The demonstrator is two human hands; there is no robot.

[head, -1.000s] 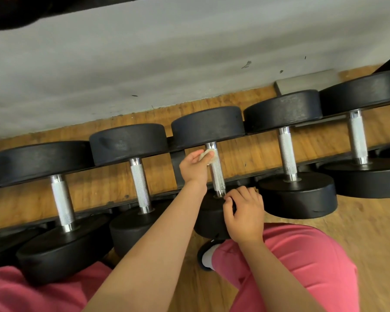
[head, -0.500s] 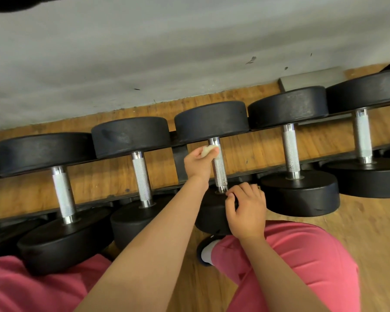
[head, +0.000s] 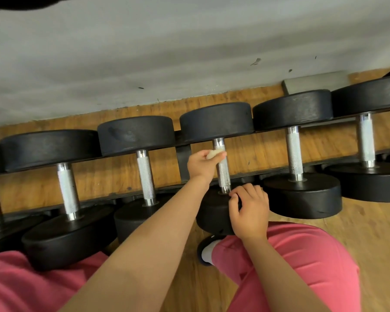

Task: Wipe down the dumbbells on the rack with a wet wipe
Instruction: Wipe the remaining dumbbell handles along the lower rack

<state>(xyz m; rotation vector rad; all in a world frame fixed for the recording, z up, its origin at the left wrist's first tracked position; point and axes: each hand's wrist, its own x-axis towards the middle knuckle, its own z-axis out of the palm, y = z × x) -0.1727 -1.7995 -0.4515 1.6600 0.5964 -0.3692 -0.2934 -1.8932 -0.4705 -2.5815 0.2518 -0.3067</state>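
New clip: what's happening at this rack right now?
A person crouched at the rack is wiping one dumbbell. The left hand pinches a balled-up wet wipe against the far end of its knurled handle, just below the far head. The right hand grips the edge of the near head, apparently steadying it. The neighbouring dumbbells on either side sit untouched in the row.

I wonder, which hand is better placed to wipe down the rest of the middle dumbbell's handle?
Left. The left hand pinches the wet wipe against the handle at its far end, so it need only slide back. The right hand has no wipe; it grips the near head, probably steadying it.
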